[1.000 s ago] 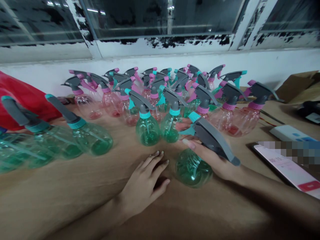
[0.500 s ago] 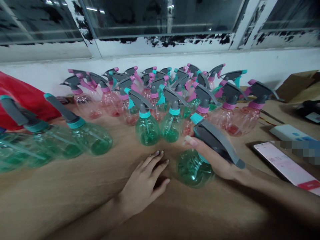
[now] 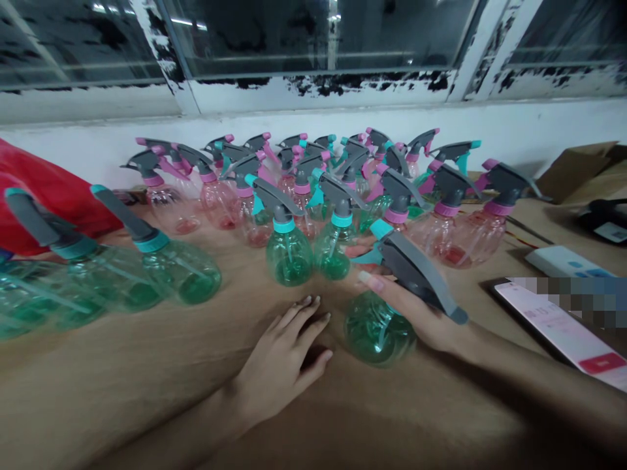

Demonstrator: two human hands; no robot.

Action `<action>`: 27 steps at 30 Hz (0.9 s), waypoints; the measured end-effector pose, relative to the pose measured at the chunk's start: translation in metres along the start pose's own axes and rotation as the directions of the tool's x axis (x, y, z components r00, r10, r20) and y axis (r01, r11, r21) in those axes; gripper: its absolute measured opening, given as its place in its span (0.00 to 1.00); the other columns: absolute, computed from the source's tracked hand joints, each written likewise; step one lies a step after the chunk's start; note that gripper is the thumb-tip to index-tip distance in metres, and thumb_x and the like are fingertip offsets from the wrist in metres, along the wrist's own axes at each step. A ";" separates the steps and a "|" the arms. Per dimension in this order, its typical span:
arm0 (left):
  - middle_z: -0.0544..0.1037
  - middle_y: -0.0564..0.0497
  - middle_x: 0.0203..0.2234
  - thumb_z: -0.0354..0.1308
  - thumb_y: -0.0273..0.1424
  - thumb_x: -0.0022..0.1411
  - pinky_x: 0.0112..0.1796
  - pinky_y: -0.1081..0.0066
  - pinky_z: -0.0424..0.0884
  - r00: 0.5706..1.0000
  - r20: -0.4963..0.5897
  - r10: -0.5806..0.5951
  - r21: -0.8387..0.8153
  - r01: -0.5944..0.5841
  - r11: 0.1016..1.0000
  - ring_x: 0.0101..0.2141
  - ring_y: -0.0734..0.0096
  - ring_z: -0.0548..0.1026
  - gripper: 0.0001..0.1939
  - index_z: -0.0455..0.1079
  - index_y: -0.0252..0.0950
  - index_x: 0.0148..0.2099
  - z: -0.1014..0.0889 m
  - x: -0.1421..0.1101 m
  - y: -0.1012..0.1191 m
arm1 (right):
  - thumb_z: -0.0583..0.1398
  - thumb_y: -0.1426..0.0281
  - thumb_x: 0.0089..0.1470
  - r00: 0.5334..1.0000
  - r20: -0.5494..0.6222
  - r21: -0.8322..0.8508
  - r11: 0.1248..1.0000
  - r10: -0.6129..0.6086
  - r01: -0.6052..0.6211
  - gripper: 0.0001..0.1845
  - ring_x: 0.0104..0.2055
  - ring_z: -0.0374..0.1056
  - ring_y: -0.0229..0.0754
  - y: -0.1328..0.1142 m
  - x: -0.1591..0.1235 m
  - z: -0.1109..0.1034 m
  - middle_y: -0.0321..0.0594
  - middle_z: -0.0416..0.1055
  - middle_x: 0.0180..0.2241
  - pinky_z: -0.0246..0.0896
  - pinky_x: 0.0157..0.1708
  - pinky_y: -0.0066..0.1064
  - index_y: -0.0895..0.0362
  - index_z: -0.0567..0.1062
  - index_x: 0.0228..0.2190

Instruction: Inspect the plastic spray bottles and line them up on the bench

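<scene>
A spray bottle (image 3: 378, 329) with a clear green body, teal collar and grey head stands upright at centre right. Around its neck and trigger wraps my right hand (image 3: 416, 307); the thumb lies across the near side and fingertips show by the teal trigger. My left hand (image 3: 284, 365) rests palm down on the table to the left of that bottle, fingers stretched out, touching no bottle. Just beyond the hands stand two green spray bottles, a left one (image 3: 289, 254) and a right one (image 3: 337, 251).
Several pink spray bottles (image 3: 220, 202) and more green ones crowd towards the wall. Other green bottles (image 3: 181, 274) stand at left beside a red bag (image 3: 49, 196). On the right are a phone (image 3: 563, 326), a white box (image 3: 563, 261) and a brown paper bag (image 3: 578, 170).
The right hand's fingers and the teal trigger now show left of the sprayer head, where they were hidden before. The head has shifted slightly left. My left hand has stayed put.
</scene>
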State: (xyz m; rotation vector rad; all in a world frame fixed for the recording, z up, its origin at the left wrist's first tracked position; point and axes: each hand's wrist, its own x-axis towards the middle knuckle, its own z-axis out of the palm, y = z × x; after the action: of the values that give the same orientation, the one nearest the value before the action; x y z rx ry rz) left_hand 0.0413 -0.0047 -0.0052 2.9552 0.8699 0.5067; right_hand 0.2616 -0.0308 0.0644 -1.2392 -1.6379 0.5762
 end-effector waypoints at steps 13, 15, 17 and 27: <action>0.63 0.41 0.57 0.51 0.35 0.67 0.53 0.55 0.61 0.999 0.032 -0.008 0.011 0.007 1.000 0.57 0.55 0.60 0.20 0.61 0.32 0.58 0.002 -0.001 -0.001 | 0.61 0.57 0.50 0.997 0.008 0.106 0.991 0.081 -0.082 0.18 0.26 0.69 0.43 -0.004 -0.001 0.000 0.34 0.71 0.25 0.66 0.27 0.38 0.51 0.70 0.42; 0.64 0.41 0.57 0.51 0.34 0.66 0.53 0.55 0.60 0.999 0.036 -0.005 0.011 0.005 1.000 0.57 0.55 0.60 0.20 0.61 0.32 0.58 0.002 -0.001 -0.001 | 0.62 0.58 0.49 0.995 0.025 0.147 0.984 0.094 -0.097 0.19 0.29 0.71 0.44 -0.005 -0.002 0.000 0.36 0.74 0.31 0.68 0.30 0.38 0.50 0.70 0.42; 0.63 0.41 0.57 0.52 0.34 0.66 0.53 0.54 0.60 0.999 0.040 0.001 0.011 -0.002 1.000 0.56 0.54 0.61 0.21 0.60 0.32 0.58 0.003 -0.001 -0.001 | 0.64 0.60 0.48 0.997 0.034 0.194 0.978 0.070 -0.076 0.20 0.32 0.73 0.43 -0.003 -0.003 0.000 0.38 0.73 0.41 0.70 0.33 0.37 0.49 0.69 0.43; 0.64 0.41 0.57 0.53 0.34 0.65 0.54 0.54 0.60 0.999 0.051 -0.017 0.010 0.017 1.000 0.56 0.55 0.61 0.20 0.62 0.32 0.58 0.000 -0.001 0.002 | 0.68 0.66 0.42 0.989 0.118 0.276 0.954 0.090 -0.120 0.28 0.44 0.72 0.49 -0.003 -0.005 -0.008 0.38 0.69 0.52 0.72 0.40 0.40 0.47 0.69 0.47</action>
State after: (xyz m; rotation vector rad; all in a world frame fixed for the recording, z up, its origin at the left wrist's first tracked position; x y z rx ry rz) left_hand 0.0415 -0.0071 -0.0050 2.9520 0.8943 0.4254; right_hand 0.2672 -0.0377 0.0677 -1.1035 -1.5170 0.9215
